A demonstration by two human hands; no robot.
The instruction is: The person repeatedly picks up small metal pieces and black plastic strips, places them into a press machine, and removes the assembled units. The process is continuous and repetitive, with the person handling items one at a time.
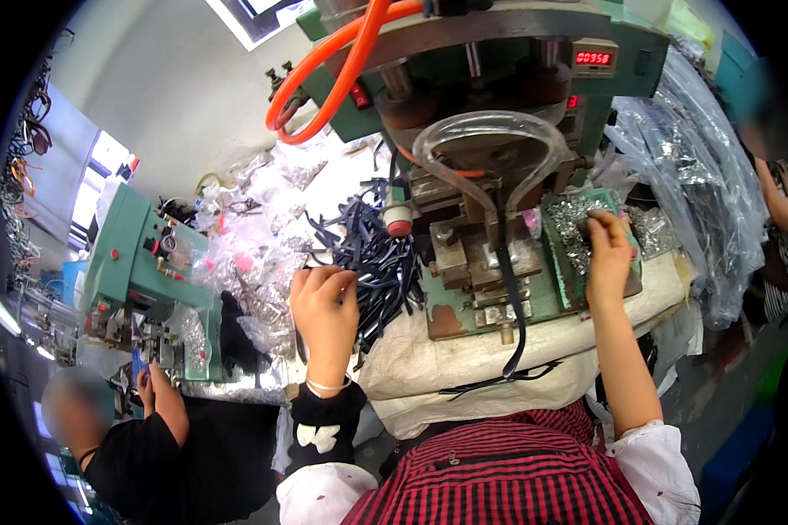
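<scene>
My left hand (pixel 326 313) is raised beside a heap of black straps (pixel 378 262), its fingers curled in. What it holds, if anything, I cannot make out. Over a green tray of small silvery metal pieces (pixel 571 229), my right hand (pixel 610 261) has its fingertips pinched together among the pieces. Anything between those fingertips is too small to tell. Between my hands stands a green press (pixel 490 66). One black strap (pixel 514 306) runs out of its metal die (pixel 490 262) and hangs toward me, touched by neither hand.
An orange hose (pixel 320 131) and a clear tube (pixel 490 122) loop in front of the press. Plastic bags (pixel 258 227) cover the table at left. A person (pixel 184 446) works at another green machine (pixel 123 262). Clear plastic sheeting (pixel 692 175) hangs at right.
</scene>
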